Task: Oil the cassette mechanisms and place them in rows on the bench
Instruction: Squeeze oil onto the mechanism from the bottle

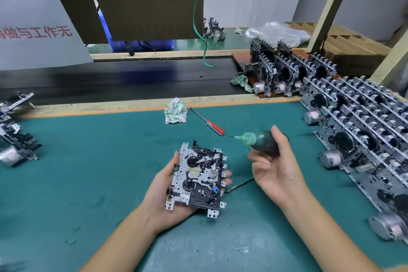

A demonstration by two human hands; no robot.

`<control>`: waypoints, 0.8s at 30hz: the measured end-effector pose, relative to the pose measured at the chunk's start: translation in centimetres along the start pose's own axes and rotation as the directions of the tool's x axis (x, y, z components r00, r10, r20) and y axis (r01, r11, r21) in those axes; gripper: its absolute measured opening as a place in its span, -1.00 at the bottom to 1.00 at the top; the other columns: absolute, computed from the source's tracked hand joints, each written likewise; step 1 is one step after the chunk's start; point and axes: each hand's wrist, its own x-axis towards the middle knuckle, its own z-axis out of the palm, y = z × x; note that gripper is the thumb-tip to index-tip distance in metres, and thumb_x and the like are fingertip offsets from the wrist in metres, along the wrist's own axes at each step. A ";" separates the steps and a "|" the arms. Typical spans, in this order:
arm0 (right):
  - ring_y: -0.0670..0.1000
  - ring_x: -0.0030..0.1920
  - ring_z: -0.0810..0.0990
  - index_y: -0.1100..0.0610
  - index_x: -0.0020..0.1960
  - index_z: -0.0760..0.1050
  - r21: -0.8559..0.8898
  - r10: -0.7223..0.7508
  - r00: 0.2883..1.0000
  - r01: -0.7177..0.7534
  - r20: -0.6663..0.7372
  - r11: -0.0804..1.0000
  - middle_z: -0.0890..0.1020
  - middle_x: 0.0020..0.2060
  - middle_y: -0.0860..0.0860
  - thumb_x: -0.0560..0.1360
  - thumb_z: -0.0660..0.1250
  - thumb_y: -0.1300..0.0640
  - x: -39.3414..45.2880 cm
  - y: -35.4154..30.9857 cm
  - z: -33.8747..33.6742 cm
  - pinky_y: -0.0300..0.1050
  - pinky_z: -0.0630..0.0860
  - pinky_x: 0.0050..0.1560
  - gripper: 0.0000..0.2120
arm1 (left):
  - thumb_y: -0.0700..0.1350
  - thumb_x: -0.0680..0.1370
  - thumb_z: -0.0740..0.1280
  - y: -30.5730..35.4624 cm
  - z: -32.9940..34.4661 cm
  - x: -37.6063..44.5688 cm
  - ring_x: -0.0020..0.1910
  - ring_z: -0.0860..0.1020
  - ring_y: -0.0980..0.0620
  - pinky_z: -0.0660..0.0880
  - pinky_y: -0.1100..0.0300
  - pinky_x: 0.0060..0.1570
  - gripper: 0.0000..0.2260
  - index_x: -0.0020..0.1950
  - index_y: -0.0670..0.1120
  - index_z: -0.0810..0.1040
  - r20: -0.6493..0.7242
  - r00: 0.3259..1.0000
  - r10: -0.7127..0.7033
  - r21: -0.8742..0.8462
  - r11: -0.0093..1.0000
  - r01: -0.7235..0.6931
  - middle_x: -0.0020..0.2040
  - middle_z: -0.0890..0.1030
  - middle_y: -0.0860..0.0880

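My left hand (164,185) holds a cassette mechanism (198,178) from below, face up over the green bench mat (88,172); thumb on its left edge, fingertips showing past its right edge. It is a silver plate with black reels and a small blue part. My right hand (273,166) grips a dark green oil bottle (262,141), its pale nozzle pointing left, above and right of the mechanism and clear of it. A thin metal tool (239,184) sticks out below my right palm. Rows of mechanisms (362,130) stand along the right.
A red-handled screwdriver (207,121) and a crumpled cloth (175,111) lie at the mat's far edge. More mechanisms (15,137) sit at the left edge. Another batch (289,73) stands on a brown board by the dark belt (110,79). A green cable (198,28) hangs down.
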 end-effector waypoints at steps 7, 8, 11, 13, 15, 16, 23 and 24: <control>-0.13 -0.51 0.38 0.17 -0.23 0.54 -0.185 -0.152 0.988 0.150 0.007 0.971 0.56 -0.42 0.01 0.25 0.37 -0.11 0.0 0.9 0.2 -0.33 0.34 -0.60 -0.67 | 0.20 0.50 0.13 0.0 -0.1 0.0 0.20 0.52 -0.33 0.41 -0.19 0.24 -0.39 0.22 -0.29 0.56 0.001 1.000 0.003 0.013 1.000 -0.003 0.26 0.48 -0.39; -0.12 -0.51 0.43 0.17 -0.20 0.49 -0.252 -0.203 0.979 0.203 0.027 0.946 0.55 -0.43 0.00 0.26 0.36 -0.12 -0.1 1.1 0.1 -0.31 0.35 -0.59 -0.66 | 0.20 0.50 0.14 0.0 -0.1 0.0 0.20 0.52 -0.34 0.40 -0.19 0.25 -0.40 0.22 -0.29 0.56 0.000 1.000 0.004 0.014 1.000 -0.004 0.25 0.49 -0.39; -0.09 -0.43 0.49 0.15 -0.21 0.42 -0.357 -0.306 0.949 0.311 0.073 0.881 0.53 -0.42 -0.03 0.27 0.36 -0.13 -0.2 1.7 0.0 -0.31 0.28 -0.57 -0.65 | 0.19 0.50 0.16 0.0 -0.1 0.0 0.20 0.51 -0.34 0.43 -0.19 0.23 -0.41 0.23 -0.27 0.56 0.004 1.000 0.003 0.009 1.000 -0.003 0.26 0.49 -0.37; -0.06 -0.39 0.45 0.14 -0.24 0.41 -0.381 -0.334 0.941 0.330 0.059 0.863 0.51 -0.43 -0.04 0.27 0.35 -0.13 -0.1 1.8 0.0 -0.31 0.25 -0.56 -0.66 | 0.19 0.49 0.17 0.1 -0.1 0.0 0.21 0.51 -0.35 0.45 -0.19 0.22 -0.41 0.22 -0.27 0.56 0.003 1.000 0.007 0.007 1.000 -0.007 0.26 0.49 -0.37; -0.05 -0.37 0.42 0.13 -0.25 0.41 -0.401 -0.351 0.935 0.342 0.054 0.850 0.50 -0.45 -0.05 0.29 0.33 -0.12 0.0 1.8 -0.1 -0.31 0.25 -0.55 -0.69 | 0.19 0.49 0.17 0.0 -0.2 0.0 0.21 0.51 -0.35 0.44 -0.19 0.22 -0.41 0.22 -0.27 0.56 0.004 1.000 0.004 0.011 1.000 -0.004 0.26 0.48 -0.38; -0.05 -0.37 0.42 0.12 -0.25 0.41 -0.410 -0.356 0.933 0.346 0.054 0.844 0.50 -0.45 -0.06 0.29 0.33 -0.13 0.0 1.9 -0.1 -0.31 0.26 -0.54 -0.69 | 0.20 0.50 0.16 0.0 -0.2 0.0 0.21 0.51 -0.34 0.44 -0.18 0.22 -0.41 0.22 -0.27 0.56 0.001 1.000 0.003 0.013 1.000 -0.003 0.26 0.48 -0.38; -0.12 -0.41 0.34 0.09 -0.32 0.37 -0.443 -0.378 0.922 0.375 0.086 0.814 0.41 -0.44 -0.05 0.33 0.31 -0.09 0.0 2.0 -0.2 -0.30 0.23 -0.52 -0.74 | 0.20 0.51 0.16 0.0 -0.3 0.1 0.20 0.52 -0.33 0.48 -0.17 0.18 -0.41 0.23 -0.27 0.56 -0.007 1.000 0.002 0.010 1.000 -0.002 0.26 0.49 -0.37; -0.12 -0.41 0.34 0.09 -0.31 0.37 -0.444 -0.380 0.921 0.379 0.089 0.812 0.40 -0.44 -0.04 0.33 0.31 -0.09 0.1 2.0 -0.3 -0.30 0.23 -0.52 -0.74 | 0.20 0.51 0.16 0.0 -0.3 0.0 0.20 0.52 -0.32 0.47 -0.17 0.19 -0.41 0.23 -0.26 0.56 -0.008 1.000 0.001 0.014 1.000 -0.001 0.26 0.49 -0.37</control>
